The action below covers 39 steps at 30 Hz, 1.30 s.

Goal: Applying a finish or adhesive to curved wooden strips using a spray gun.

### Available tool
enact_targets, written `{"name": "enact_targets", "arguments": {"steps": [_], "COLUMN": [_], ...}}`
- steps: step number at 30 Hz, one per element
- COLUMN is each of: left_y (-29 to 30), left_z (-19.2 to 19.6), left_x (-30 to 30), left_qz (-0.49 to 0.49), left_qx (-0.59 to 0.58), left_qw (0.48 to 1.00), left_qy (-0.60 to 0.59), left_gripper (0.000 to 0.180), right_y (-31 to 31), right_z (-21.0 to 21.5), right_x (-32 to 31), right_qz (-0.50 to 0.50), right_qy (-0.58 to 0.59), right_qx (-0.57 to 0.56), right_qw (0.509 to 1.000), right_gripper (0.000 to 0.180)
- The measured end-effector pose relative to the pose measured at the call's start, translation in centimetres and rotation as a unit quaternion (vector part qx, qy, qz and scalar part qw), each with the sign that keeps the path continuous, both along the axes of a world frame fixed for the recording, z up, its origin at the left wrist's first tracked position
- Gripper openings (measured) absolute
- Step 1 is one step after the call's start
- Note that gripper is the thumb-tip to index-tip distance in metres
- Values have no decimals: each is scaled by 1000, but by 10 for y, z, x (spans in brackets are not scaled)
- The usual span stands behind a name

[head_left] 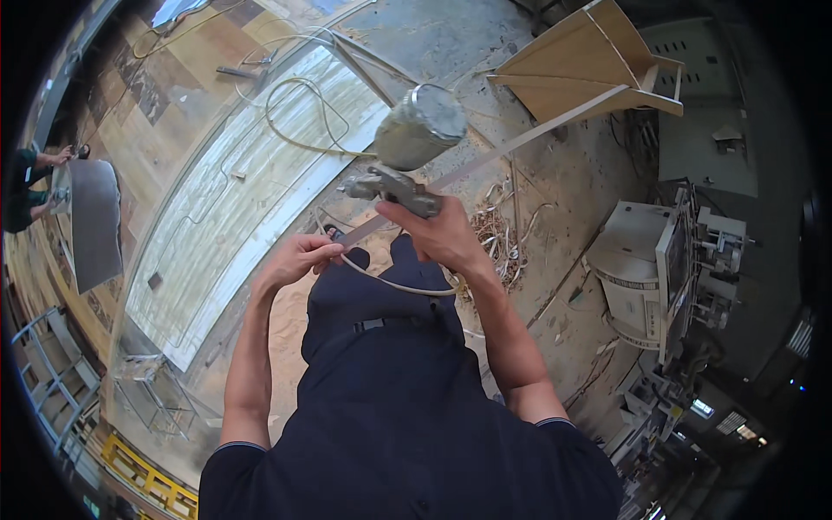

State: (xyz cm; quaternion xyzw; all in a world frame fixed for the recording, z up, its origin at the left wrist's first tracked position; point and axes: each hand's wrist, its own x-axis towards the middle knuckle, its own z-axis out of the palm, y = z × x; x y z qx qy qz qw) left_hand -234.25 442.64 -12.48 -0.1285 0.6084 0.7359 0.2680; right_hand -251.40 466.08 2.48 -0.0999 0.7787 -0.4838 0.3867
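My right hand [444, 236] grips a spray gun [381, 185] by its handle, with the nozzle toward the left. On top of the gun sits a tilted, stained metal cup [422, 130]. A pale hose [399, 285] hangs in a loop below the gun. My left hand [295, 260] is closed in a pinch on the near end of a long, thin, pale strip [537, 133]. From there the strip passes behind the spray gun and stretches up to the right, toward a brown panel structure [563, 65].
A long white-streaked board [225, 186] lies ahead to the left, with a coiled hose [270, 108] on it. At the far left another person [26, 186] handles a grey-brown panel [95, 225]. Tangled strip scraps [503, 238] lie right of my legs, near a machine [628, 260].
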Motion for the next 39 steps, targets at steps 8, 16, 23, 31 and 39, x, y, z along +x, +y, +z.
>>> {"name": "enact_targets", "arguments": {"steps": [8,16,23,31,39], "left_y": [9,51,83,107,107], "left_z": [30,39,37,34,35], "left_x": [5,22,34,34,33], "left_qz": [22,87,115,148,153], "left_qx": [-123,-254,-307,-318,-320], "left_qw": [986,961,944,936,935], "left_qy": [-107,-58,-25,-20,-21], "left_gripper": [40,34,30,27,26], "right_y": [150,236,222,220,216], "right_z": [14,-24,-52,-71,-80], "right_x": [-37,-79,-102,-133,-139], "right_qz": [-262,-295,-240,-216,-213], "right_qy": [66,17,-12,9,14], "right_qx": [18,85,89,104,123], "right_qw": [963,952,967,971,969], "right_gripper": [45,48,47,48,52]}}
